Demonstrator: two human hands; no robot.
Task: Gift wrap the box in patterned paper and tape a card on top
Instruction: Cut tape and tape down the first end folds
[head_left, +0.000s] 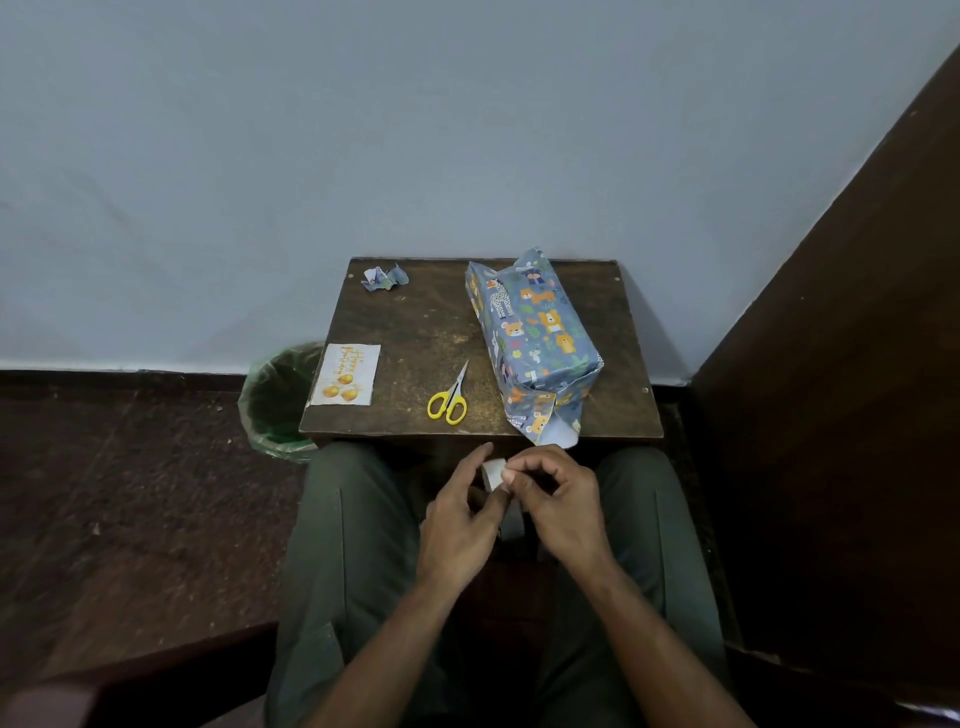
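Observation:
A long box (535, 338) wrapped in blue animal-print paper lies on the right half of a small dark wooden table (415, 338). Its near end flap hangs loose over the table's front edge. A white card (347, 374) with golden ornaments lies flat at the table's left front corner. Below the table edge, over my lap, my left hand (460, 525) and my right hand (558, 499) meet around a small whitish roll of tape (492, 473). The left hand holds the roll from below. The right hand's thumb and forefinger pinch at its upper edge.
Yellow-handled scissors (449, 397) lie shut near the table's front middle. A crumpled scrap of wrapping paper (384, 278) sits at the back left corner. A bin with a green liner (275, 400) stands left of the table. A dark wooden panel (841, 389) rises on the right.

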